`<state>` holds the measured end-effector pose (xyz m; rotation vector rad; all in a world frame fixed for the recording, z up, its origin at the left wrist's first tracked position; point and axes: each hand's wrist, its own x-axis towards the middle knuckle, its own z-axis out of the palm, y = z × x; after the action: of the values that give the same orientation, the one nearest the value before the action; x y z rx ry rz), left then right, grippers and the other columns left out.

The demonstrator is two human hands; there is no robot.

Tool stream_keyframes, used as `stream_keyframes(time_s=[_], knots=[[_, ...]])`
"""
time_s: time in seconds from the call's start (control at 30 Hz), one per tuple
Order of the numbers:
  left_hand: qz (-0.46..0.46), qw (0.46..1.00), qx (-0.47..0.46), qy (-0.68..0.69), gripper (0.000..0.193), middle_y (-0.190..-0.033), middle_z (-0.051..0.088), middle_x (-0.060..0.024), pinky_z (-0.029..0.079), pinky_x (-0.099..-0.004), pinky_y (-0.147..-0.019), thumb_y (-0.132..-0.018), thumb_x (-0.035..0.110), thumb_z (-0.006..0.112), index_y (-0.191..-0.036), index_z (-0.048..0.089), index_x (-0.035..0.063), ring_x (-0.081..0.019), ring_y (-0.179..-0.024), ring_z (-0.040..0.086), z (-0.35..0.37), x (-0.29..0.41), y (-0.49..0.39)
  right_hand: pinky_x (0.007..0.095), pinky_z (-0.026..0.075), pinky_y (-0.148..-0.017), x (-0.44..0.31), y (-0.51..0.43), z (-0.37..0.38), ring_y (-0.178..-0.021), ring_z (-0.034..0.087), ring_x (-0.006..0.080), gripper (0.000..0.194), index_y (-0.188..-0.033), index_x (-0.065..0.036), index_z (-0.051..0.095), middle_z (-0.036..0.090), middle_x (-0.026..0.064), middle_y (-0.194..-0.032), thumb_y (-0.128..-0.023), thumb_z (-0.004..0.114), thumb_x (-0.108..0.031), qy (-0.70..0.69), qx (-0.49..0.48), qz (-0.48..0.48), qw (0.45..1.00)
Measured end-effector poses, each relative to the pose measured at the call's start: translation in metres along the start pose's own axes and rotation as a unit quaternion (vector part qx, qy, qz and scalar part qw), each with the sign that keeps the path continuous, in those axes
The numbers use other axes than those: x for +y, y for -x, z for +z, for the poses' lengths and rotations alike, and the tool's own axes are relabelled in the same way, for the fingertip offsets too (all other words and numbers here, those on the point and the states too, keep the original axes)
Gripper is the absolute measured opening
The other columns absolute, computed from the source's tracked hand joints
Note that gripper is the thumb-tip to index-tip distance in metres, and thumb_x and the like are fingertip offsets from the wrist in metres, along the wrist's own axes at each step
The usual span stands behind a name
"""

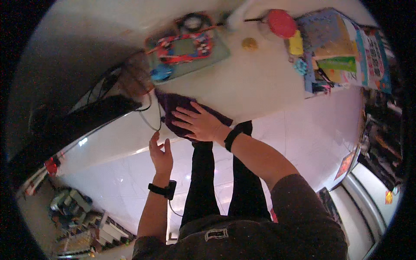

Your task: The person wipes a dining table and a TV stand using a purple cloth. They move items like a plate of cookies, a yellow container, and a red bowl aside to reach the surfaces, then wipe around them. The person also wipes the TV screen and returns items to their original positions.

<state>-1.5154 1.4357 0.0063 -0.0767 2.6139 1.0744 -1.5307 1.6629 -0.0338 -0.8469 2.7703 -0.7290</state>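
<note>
My right hand (198,123) lies flat on a dark purple cloth (177,100), fingers spread, pressing it near the front edge of a white table (260,91). Part of the cloth hangs over that edge. To the left, my left hand (160,154) is raised with thumb and fingers apart and nothing between them. Its fingertips are close to a thin looped cable (160,113); whether they touch it I cannot tell. Both wrists wear dark bands.
A red-and-blue device with a grey screen (185,47) rests on a translucent greenish sheet or tray (195,71), beside a blue object (161,72). A red round object (282,23), a yellow item (295,43) and printed packets or papers (338,42) occupy the right side. A shoe rack (94,230) stands lower left.
</note>
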Motion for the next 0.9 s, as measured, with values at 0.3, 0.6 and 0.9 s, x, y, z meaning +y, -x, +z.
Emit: stream_keyframes(time_s=[0.3,0.6,0.9], knots=[[0.121,0.965,-0.019,-0.234,0.059,-0.138,0.047,-0.0222,0.045,-0.0472,-0.096,-0.090,0.019,0.067,-0.140,0.040,0.0025,-0.0359,-0.123,0.048,-0.001,0.012,-0.009,0.0606,0.015,-0.115,0.097,0.159,-0.083,-0.144,0.025,0.0321,0.072,-0.142,-0.020,0.045,0.033,0.0111,-0.153,-0.076,0.071,-0.033,0.078,0.057,0.325,0.941],[-0.073,0.961,0.088,0.252,0.036,-0.116,0.057,-0.0053,0.052,-0.0272,-0.080,-0.096,0.013,0.060,-0.130,0.053,0.0049,-0.0131,-0.103,0.056,0.022,0.070,-0.052,0.0519,0.008,-0.119,0.094,0.209,-0.049,-0.147,0.010,0.0397,0.065,-0.148,-0.004,0.031,0.014,0.0210,-0.159,-0.090,0.054,-0.022,0.055,0.299,0.521,0.798],[-0.100,0.892,0.083,0.434,0.020,-0.104,0.066,-0.0148,0.055,-0.0366,-0.085,-0.101,0.015,0.050,-0.110,0.057,-0.0021,-0.0238,-0.099,0.066,-0.018,0.098,-0.046,0.0533,0.025,-0.114,-0.021,0.050,-0.025,-0.145,0.023,0.0336,0.074,-0.145,-0.013,0.038,0.029,0.0132,-0.154,-0.079,0.071,-0.020,-0.057,-0.019,0.156,0.986]])
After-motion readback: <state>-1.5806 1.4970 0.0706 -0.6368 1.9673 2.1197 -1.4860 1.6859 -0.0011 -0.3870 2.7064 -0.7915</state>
